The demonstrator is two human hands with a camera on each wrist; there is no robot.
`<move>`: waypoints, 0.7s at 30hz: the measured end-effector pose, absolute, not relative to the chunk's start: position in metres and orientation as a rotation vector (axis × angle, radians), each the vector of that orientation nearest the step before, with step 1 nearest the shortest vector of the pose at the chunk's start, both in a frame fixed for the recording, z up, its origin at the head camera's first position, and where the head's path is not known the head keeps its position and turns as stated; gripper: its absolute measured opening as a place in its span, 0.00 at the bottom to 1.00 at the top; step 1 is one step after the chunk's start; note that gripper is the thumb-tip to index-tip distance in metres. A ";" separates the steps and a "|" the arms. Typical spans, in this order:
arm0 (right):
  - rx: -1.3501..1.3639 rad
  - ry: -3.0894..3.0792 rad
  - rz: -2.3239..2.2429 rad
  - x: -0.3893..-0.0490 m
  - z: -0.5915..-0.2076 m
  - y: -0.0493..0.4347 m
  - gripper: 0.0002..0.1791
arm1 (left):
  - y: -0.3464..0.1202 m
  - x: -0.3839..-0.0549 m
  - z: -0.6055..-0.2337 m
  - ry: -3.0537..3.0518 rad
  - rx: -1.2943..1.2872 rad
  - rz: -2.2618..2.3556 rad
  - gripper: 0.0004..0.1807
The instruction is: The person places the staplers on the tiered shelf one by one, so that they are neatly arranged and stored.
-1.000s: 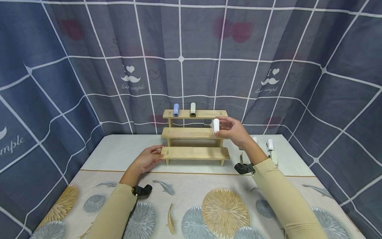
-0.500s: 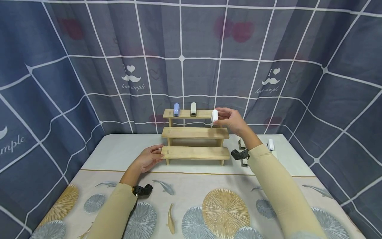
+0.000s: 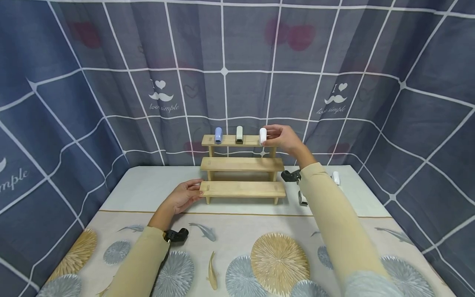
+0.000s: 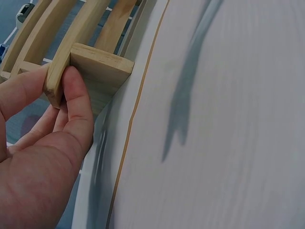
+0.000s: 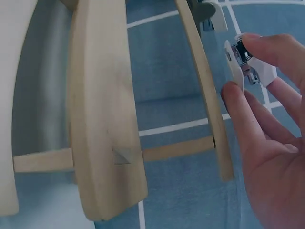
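A wooden three-step shelf (image 3: 243,189) stands on the table. My left hand (image 3: 182,197) pinches the left end of its lowest board, thumb and fingertips on either side in the left wrist view. At the right end of the top board, my right hand (image 3: 283,138) holds a small white stapler (image 3: 262,136) between thumb and fingers. Its metal workings show in the right wrist view; whether it touches the board I cannot tell. A blue-purple stapler (image 3: 218,135) and a pale green stapler (image 3: 239,135) stand on the same board, left of the white one.
Right of the shelf, a white stapler (image 3: 335,177) and another small stapler (image 3: 302,199) lie on the table (image 3: 156,177), partly hidden by my right sleeve. A checked curtain (image 3: 245,95) hangs close behind the shelf and along both sides.
My right hand has carried the white stapler up and left, from in front of the middle board to the top board's right end. The left hand has stayed on the lowest board.
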State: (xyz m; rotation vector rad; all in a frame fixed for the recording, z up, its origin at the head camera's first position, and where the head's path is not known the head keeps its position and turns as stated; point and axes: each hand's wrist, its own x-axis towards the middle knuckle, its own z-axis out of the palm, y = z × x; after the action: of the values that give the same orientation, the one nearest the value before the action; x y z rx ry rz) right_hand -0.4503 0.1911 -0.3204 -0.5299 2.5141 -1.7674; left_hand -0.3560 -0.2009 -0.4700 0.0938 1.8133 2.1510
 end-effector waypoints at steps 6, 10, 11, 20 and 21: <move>-0.488 2.567 -1.727 -0.458 -0.318 0.189 0.35 | -0.202 -0.355 -0.470 1.826 0.124 2.136 0.38; -0.471 2.544 -1.730 -0.462 -0.316 0.188 0.34 | -0.203 -0.355 -0.469 1.828 0.120 2.137 0.38; -0.466 2.539 -1.729 -0.463 -0.316 0.187 0.34 | -0.203 -0.355 -0.469 1.828 0.121 2.138 0.38; -0.435 2.539 -1.676 -0.469 -0.315 0.183 0.37 | -0.202 -0.355 -0.471 1.839 0.134 2.145 0.37; -0.432 2.536 -1.672 -0.469 -0.315 0.183 0.37 | -0.202 -0.355 -0.471 1.840 0.136 2.145 0.37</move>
State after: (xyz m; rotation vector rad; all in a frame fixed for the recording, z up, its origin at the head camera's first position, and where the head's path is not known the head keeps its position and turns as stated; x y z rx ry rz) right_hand -0.4695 0.1834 -0.3148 -0.4324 2.5363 -1.6718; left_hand -0.3546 -0.2019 -0.4711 0.1361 1.8398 2.1449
